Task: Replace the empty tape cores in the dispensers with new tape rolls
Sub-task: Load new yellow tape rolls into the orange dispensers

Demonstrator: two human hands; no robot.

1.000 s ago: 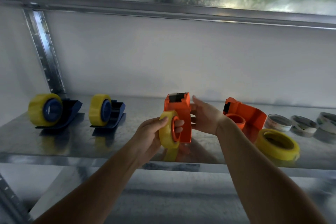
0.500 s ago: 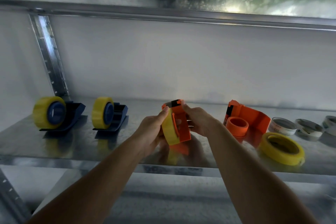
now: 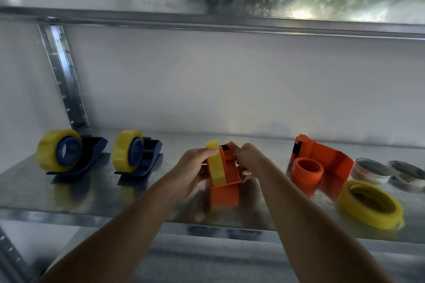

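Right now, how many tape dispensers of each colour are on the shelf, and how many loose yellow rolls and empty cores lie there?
Blue dispensers: 2
Orange dispensers: 2, one held by the left hand and right hand, one standing empty
Loose yellow tape roll: 1
Empty cores: 2 in view
Total: 7

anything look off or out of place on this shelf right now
Nothing looks damaged or spilled. The second orange plastic dispenser lies on its side, its spool bare, with a loose yellow tape roll lying flat in front of it. That fits an unfinished refill, not a fault.
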